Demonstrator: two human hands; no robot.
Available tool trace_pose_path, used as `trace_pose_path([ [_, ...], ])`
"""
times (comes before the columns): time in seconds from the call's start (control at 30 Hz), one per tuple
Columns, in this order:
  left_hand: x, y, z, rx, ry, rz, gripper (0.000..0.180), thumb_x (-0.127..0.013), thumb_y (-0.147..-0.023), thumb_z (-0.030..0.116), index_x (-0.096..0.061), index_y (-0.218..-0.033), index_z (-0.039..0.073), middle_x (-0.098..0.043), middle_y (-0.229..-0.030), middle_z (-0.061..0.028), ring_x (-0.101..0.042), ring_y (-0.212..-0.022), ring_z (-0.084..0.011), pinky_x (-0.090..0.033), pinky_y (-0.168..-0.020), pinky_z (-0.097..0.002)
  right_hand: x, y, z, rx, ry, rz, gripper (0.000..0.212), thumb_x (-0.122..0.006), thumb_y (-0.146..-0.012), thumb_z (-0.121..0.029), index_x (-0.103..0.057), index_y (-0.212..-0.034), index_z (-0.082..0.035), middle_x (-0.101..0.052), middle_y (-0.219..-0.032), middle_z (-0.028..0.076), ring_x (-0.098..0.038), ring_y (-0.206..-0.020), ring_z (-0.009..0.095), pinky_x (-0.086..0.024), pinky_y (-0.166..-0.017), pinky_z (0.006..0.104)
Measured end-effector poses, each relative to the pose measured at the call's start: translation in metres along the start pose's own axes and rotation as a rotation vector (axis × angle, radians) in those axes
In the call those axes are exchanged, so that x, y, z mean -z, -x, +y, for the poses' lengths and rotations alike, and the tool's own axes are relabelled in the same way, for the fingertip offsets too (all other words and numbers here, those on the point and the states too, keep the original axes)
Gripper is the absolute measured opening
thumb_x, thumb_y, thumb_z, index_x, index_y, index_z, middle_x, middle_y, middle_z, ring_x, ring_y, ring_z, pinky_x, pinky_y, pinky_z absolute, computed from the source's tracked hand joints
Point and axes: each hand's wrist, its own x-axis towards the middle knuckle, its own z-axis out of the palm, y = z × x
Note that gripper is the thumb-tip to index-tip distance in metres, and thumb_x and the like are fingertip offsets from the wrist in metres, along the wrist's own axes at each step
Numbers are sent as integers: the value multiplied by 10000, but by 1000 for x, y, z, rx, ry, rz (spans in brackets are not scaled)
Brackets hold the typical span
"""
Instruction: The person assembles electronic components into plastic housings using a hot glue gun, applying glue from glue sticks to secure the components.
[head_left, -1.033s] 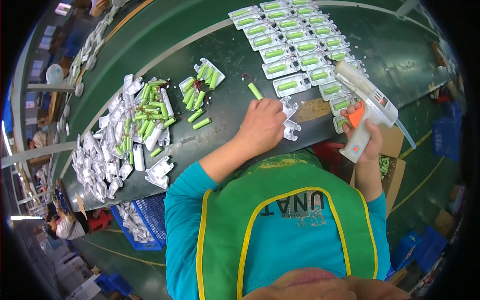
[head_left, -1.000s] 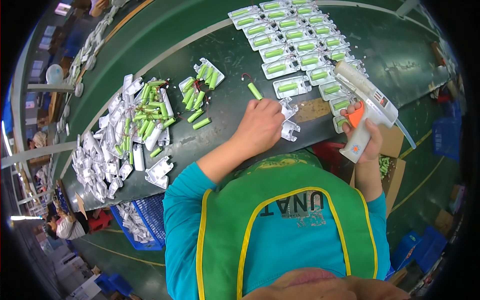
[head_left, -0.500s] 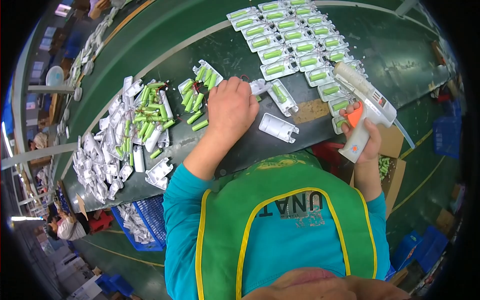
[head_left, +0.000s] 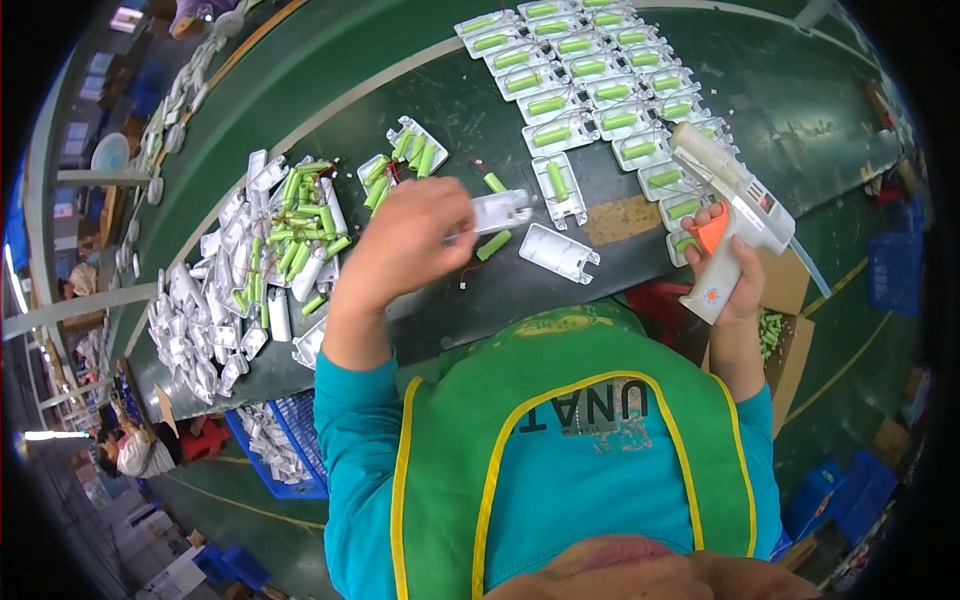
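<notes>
My right hand [head_left: 742,285] is wrapped round the handle of a white glue gun [head_left: 750,205], fingers at its orange trigger. Over the bench, my left hand [head_left: 412,238] is closed at the near end of a white plastic shell [head_left: 502,211]; its fingertips are partly hidden and blurred. Beside that shell lie one green battery cell [head_left: 494,245] with a red wire and another loose cell [head_left: 495,183]. To the right, an open shell with a cell in it [head_left: 558,182] stands lengthwise, and a bare white shell [head_left: 558,252] lies nearer me.
Rows of white shells with green cells [head_left: 590,68] cover the bench's far right. On the left is a heap of white shells [head_left: 205,320] with green cells [head_left: 300,225] on it. A blue basket [head_left: 300,440] and a cardboard box [head_left: 790,350] stand below the bench edge.
My left hand has moved left and nearer me, and the white shell at its fingers has shifted likewise. The shell with a cell has turned more lengthwise. The glue gun has barely moved.
</notes>
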Motion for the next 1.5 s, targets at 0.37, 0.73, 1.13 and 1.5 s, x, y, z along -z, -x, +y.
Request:
trace_pose_path([
  [0.37,-108,-16,7,-366,-231,35,138,-631,-738,152,-547,-831,93,-568,-909,-43,-566,-864,-226,-424,-803,-387,-3,3,3,3,12,-3,454,-568,-859,-242,-487,-1247,-21,-570,-1151,136,-544,-1146,306,-483,-764,326],
  [0.73,-93,-6,25,-146,79,114,167,-702,-759,143,-596,-876,89,-599,-954,-54,-568,-907,-266,-436,-770,-398,-2,-1,0,2,9,-31,452,-562,-866,-236,-479,-1252,-18,-564,-1156,136,-540,-1151,307,-484,-766,328],
  [1.13,-94,-60,-12,-392,-394,45,21,-572,-756,139,-575,-777,135,-524,-854,-21,-529,-878,-197,-396,-801,-355,0,3,-1,13,-22,13,444,-571,-858,-236,-483,-1240,-26,-564,-1141,132,-540,-1143,311,-488,-767,329],
  [1.5,-128,-104,11,-329,-317,168,129,-672,-713,168,-561,-744,111,-520,-785,-40,-544,-843,-228,-381,-850,-406,1,-2,-1,12,-27,0,439,-589,-841,-236,-497,-1221,-37,-573,-1120,121,-550,-1142,311,-490,-749,318],
])
